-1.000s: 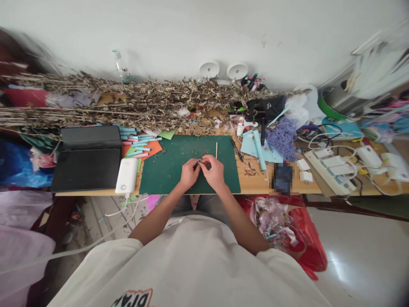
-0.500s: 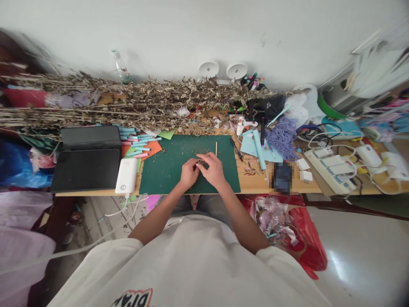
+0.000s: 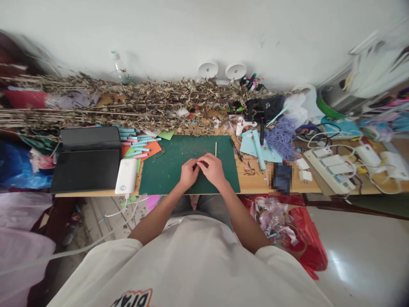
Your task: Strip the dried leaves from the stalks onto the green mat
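Over the green cutting mat [image 3: 166, 170], my left hand [image 3: 189, 172] and my right hand [image 3: 212, 169] meet at the fingertips. Both have their fingers pinched together, and whatever they hold is hidden between them. Brown dried crumbs are scattered over the mat. Just beyond my right hand lies a thin pale stick [image 3: 215, 149]. A black pen [image 3: 236, 150] rests across the mat's right edge.
Dried leafy stems [image 3: 159, 98] are piled along the wall. To the left are a black tablet case [image 3: 86, 170], a white power bank [image 3: 125, 175] and rolled paper tubes [image 3: 140, 145]. Rightward sit a glue gun [image 3: 245, 124], purple yarn [image 3: 281, 138] and a power strip [image 3: 332, 172].
The fingers of my right hand have closed down against my left fingertips. A small brownish bit that showed between them is now covered.
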Action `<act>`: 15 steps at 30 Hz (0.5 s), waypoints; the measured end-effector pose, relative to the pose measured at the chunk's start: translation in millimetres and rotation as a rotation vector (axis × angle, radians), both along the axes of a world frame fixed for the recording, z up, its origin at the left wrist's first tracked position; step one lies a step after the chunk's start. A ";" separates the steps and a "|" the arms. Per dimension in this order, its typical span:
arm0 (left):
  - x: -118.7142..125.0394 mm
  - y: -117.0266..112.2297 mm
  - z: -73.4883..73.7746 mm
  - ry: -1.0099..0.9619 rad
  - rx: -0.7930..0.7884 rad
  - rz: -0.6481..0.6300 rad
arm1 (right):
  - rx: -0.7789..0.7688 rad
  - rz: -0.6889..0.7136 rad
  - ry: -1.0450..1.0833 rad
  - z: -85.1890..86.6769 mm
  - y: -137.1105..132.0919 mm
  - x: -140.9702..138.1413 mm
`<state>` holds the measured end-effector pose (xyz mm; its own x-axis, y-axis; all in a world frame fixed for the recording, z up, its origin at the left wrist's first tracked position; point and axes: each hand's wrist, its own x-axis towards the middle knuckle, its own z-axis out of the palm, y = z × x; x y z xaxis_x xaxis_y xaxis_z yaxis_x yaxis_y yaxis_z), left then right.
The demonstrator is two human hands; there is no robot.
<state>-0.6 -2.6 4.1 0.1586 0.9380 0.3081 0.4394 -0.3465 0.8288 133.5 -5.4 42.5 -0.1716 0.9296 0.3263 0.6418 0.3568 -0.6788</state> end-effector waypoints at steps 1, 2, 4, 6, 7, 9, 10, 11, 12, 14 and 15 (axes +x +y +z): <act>0.0 0.0 0.3 -0.004 -0.003 -0.003 | 0.002 -0.005 -0.003 -1.2 -0.9 0.2; 0.1 0.0 0.5 -0.008 -0.004 -0.004 | 0.004 -0.006 -0.014 -2.1 -2.1 0.1; 0.0 0.0 0.4 -0.014 -0.004 -0.004 | 0.015 -0.006 -0.031 -3.3 -4.8 -0.4; 0.0 -0.1 0.3 -0.017 -0.002 -0.003 | 0.033 -0.021 -0.017 -3.1 -7.3 0.6; 0.1 -0.1 0.3 -0.017 -0.001 -0.002 | 0.038 -0.045 -0.003 -2.6 -8.1 2.2; 0.4 -0.3 0.5 -0.016 -0.006 0.002 | 0.019 -0.141 -0.015 -0.7 -8.1 8.2; 0.7 -0.3 0.7 -0.013 -0.010 0.005 | -0.005 -0.213 -0.056 0.4 -7.2 12.3; 1.1 -0.4 0.8 -0.009 -0.015 0.009 | -0.039 -0.292 -0.119 1.5 -5.8 16.6; 1.4 -0.4 0.9 -0.005 -0.019 0.013 | -0.081 -0.367 -0.198 2.5 -4.1 20.5; 2.0 -0.4 1.0 0.000 -0.024 0.018 | -0.182 -0.464 -0.363 4.1 -0.2 25.6; 2.2 -0.4 0.9 0.000 -0.025 0.020 | -0.237 -0.485 -0.432 4.6 1.5 26.1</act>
